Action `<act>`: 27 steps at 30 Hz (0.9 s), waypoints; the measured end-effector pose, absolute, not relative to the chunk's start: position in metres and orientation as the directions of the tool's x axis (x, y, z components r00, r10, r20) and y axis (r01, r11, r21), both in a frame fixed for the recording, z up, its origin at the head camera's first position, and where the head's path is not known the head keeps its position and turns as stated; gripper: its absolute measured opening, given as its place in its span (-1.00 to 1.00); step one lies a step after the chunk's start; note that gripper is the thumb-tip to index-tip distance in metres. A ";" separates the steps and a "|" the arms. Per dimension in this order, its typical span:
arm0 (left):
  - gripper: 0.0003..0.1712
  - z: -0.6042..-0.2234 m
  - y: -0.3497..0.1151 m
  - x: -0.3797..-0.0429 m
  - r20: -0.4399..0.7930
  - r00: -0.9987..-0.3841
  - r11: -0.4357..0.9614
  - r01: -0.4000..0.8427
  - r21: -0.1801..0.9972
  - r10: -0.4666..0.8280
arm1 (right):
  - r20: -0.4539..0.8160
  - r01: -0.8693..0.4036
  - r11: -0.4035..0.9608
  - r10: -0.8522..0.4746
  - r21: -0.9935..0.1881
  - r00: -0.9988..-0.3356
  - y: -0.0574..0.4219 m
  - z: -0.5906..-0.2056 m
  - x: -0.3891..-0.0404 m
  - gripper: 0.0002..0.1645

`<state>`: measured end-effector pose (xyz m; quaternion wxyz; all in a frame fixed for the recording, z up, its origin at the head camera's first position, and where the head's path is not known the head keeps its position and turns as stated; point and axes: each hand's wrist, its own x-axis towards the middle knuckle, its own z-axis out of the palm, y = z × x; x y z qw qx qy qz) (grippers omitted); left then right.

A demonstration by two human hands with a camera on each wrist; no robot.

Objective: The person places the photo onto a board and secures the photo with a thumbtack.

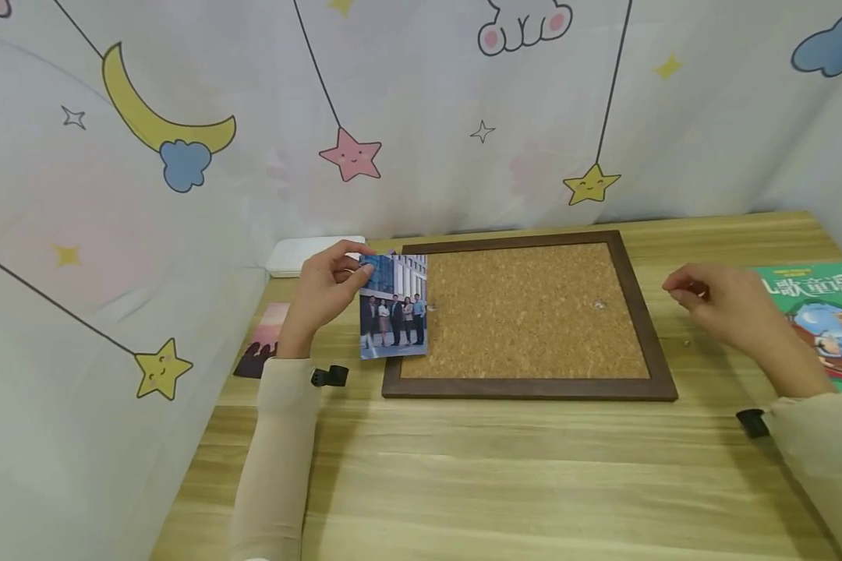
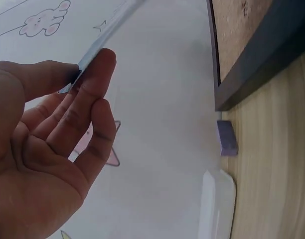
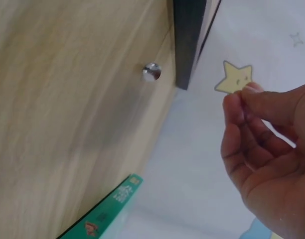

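My left hand point(image 1: 328, 292) pinches a photo point(image 1: 394, 312) of several people before a building by its upper left corner, thumb on the front and fingers behind. The photo overlaps the left side of a brown-framed cork board point(image 1: 526, 312) in the head view. In the left wrist view the photo point(image 2: 100, 42) shows nearly edge-on between thumb and fingers. My right hand point(image 1: 723, 308) is raised to the right of the board, its thumb and forefinger tips together with no object showing between them. Below it on the table lies a shiny silver thumbtack point(image 3: 152, 71).
Two small silvery pieces sit on the cork, one of them a right-hand piece point(image 1: 599, 305). A green picture book point(image 1: 824, 312) lies at the right. Beyond my left forearm are a pink and dark picture point(image 1: 263, 343) and a white case point(image 1: 288, 255). A printed curtain point(image 1: 428, 93) hangs behind.
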<state>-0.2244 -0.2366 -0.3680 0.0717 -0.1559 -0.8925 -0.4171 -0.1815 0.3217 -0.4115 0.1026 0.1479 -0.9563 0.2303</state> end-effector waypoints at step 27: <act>-0.73 -0.411 -0.100 -0.250 0.046 -0.910 0.502 0.269 0.822 0.411 | 0.317 -0.400 0.807 -0.279 -0.435 -0.907 0.289 -0.409 -0.189 -0.90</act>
